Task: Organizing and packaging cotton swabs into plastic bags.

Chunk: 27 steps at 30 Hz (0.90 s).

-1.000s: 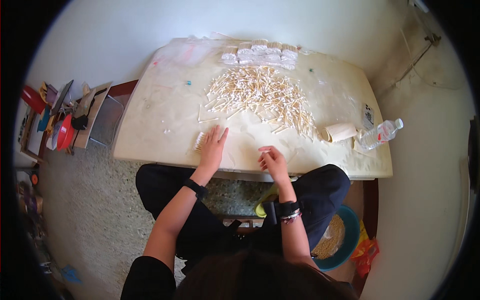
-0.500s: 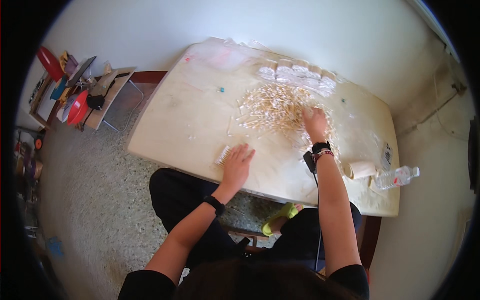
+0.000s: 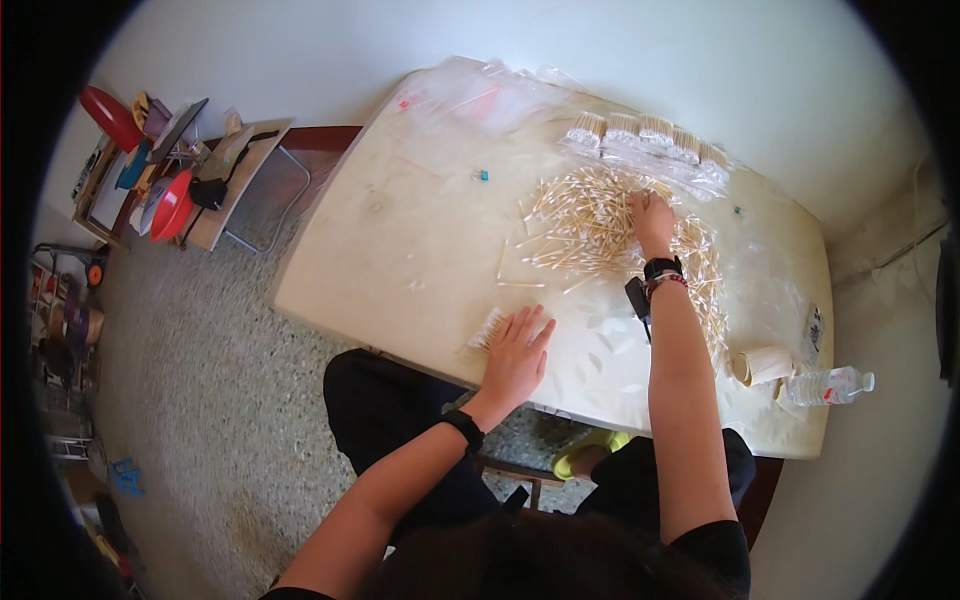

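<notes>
- Resting palm down in the head view, the left hand [image 3: 515, 358] is lying open, fingers straight and slightly spread; its outer edge is meeting a short, aligned row of cotton swabs [image 3: 487, 328] near the table's front edge, and no grasp is showing.
- The right hand [image 3: 652, 220] is resting in the loose pile of cotton swabs [image 3: 580, 220], its fingers bent downward; whether they are gripping any swabs cannot be told.
- This pile is covering the table [image 3: 390, 250] right of centre, extending beyond both sides of the right forearm.
- Two stray swabs [image 3: 520, 284] are lying between pile and row.
- Bundled swabs [image 3: 655, 133] are standing side by side behind the pile, clear plastic bunching before them.
- A teal clip-like piece [image 3: 484, 175] is lying left of the pile.
- A beige roll [image 3: 762, 366] and a clear plastic bottle [image 3: 830, 386] are lying side by side toward the right edge.
</notes>
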Tool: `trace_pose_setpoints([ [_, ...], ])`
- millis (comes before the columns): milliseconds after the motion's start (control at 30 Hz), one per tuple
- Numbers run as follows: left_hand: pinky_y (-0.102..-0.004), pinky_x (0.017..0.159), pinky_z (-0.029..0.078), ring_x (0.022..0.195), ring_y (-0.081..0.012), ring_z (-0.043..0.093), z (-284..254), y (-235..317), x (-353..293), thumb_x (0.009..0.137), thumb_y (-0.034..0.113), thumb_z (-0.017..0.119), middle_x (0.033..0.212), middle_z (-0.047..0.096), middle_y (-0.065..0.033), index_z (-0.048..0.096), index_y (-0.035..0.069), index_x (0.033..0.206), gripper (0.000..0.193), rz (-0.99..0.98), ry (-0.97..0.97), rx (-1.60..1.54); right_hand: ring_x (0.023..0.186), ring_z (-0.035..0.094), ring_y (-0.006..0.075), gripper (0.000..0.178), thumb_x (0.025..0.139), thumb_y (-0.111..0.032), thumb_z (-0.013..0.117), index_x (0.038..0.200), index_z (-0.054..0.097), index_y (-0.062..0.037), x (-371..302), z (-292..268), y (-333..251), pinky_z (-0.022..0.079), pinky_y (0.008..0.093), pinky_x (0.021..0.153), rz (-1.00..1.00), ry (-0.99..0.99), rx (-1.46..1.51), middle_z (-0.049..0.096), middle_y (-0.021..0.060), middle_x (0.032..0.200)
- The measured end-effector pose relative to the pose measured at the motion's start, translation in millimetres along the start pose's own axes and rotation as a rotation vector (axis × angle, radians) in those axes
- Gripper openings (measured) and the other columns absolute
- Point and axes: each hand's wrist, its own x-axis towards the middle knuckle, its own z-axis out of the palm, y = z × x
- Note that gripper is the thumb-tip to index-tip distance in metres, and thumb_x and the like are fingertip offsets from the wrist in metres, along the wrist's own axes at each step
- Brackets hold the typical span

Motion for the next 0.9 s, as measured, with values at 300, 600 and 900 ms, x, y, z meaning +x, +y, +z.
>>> trace_pose_setpoints([
  [300,-0.0434,0.101,0.031,0.118,-0.0312,0.044,1.9,-2.9,-1.9,0.078,0.008,0.055,0.125,0.047,-0.0163,0.053,0.005,0.116,0.038,0.037,0.022,0.021,0.077,0.058,0.0444,0.031,0.092,-0.026,0.04,0.107,0.044,0.0002,-3.7,-3.0,19.4,0.043,0.0519,0.069,0.029,0.282,0.304,0.061,0.0249,0.08],
  [600,-0.0424,0.102,0.031,0.118,-0.03,0.044,7.9,-2.8,-1.9,0.077,0.009,0.055,0.124,0.048,-0.0142,0.056,0.006,0.113,0.036,0.053,0.056,0.013,0.072,0.06,0.0391,0.029,0.09,-0.023,0.047,0.113,0.048,-0.0041,-8.6,-35.6,58.7,0.046,0.0439,0.066,-0.022,0.359,0.287,0.061,0.021,0.077],
  [900,-0.0435,0.1,0.032,0.115,-0.0299,0.046,11.0,-4.2,-5.5,0.077,0.007,0.054,0.121,0.051,-0.0131,0.057,0.007,0.112,0.035,0.072,0.096,0.028,0.073,0.062,0.0224,0.035,0.088,-0.031,0.052,0.1,0.06,0.0004,-1.3,-48.5,97.7,0.049,0.0347,0.071,0.354,0.316,0.882,0.062,0.0117,0.079],
])
